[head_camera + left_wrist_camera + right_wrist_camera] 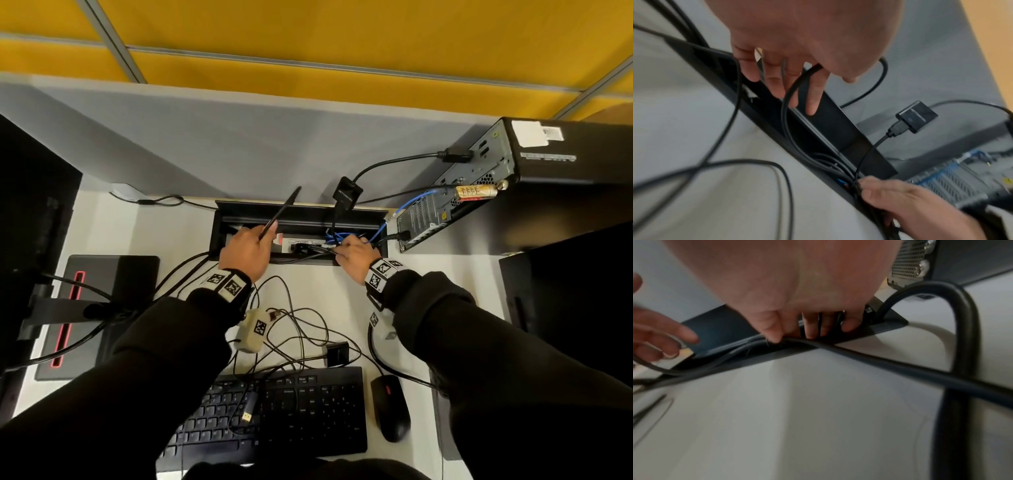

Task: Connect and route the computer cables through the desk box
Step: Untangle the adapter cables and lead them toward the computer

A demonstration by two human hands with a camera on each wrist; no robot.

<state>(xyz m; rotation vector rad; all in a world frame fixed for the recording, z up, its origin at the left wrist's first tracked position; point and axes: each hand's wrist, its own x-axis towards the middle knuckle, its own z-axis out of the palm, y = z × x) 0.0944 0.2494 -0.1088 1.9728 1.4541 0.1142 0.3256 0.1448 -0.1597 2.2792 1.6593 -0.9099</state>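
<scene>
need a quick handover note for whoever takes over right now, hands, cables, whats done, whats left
Left hand: grips a black cable over the left end of the desk box.
Right hand: fingers curled over a cable bundle at the box's right end.
Done: adapter, blue cable and power cable are plugged into the PC; several cables already run into the box.
Left: seat both held cables in the box. A loose gold plug lies on the keyboard, and a tangle of cables on the desk needs routing.
</scene>
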